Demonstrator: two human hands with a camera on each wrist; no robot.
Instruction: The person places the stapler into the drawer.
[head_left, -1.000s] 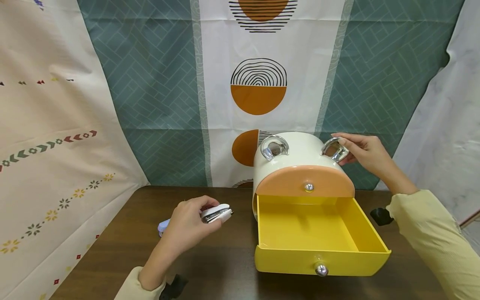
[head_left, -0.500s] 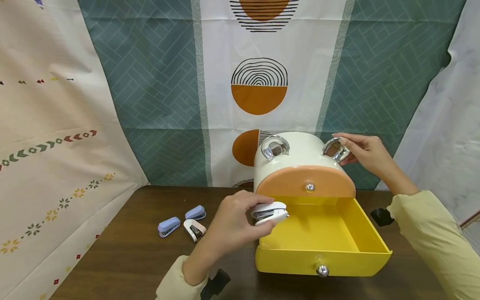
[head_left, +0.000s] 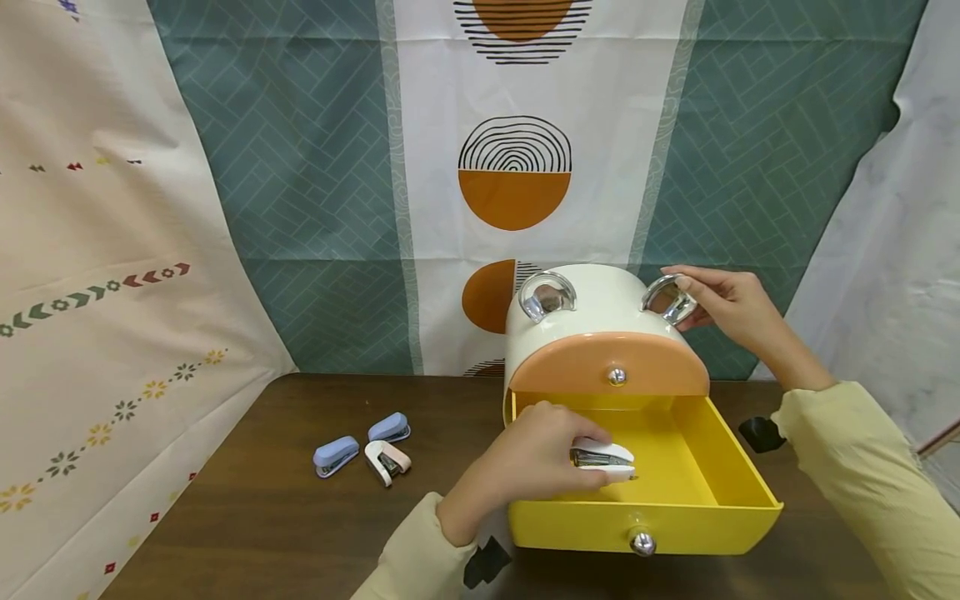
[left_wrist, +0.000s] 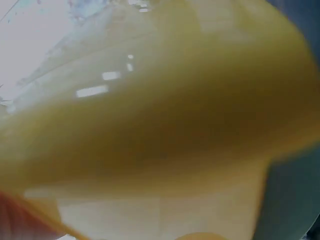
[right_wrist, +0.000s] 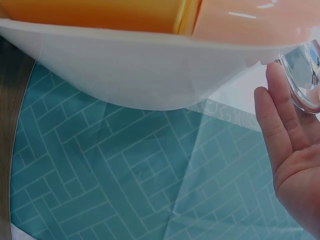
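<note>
From the head view, my left hand (head_left: 536,457) lowers a white mini stapler (head_left: 607,460) into the pulled-out yellow drawer (head_left: 577,527) of a white, dome-topped drawer cabinet (head_left: 600,304) on a brown wooden table (head_left: 247,508). Half a second ago the stapler was at the drawer's left edge; now it is inside the walls, so the carry looks all but done, with the release not yet made. My fingers and thumb are clamped on the stapler from either side; whether it touches the drawer floor, I cannot tell. Its white shell shows above and below a silvery metal middle, the nose pointing toward the drawer's right wall. My right hand (head_left: 731,304), unmoved, pinches the chrome ring handle (head_left: 681,312) on the cabinet's right shoulder. Toward the table's back left corner sit a blue stapler (head_left: 335,455), a second blue stapler (head_left: 389,427) and a pale pink stapler (head_left: 384,457), close together.

In the left wrist view, glossy yellow fills most of the frame, blurred; the stapler and my grip are hidden.

In the right wrist view, two fingers extend beside the chrome ring, before a teal curtain (right_wrist: 100,160) patterned with pale lines.
</note>
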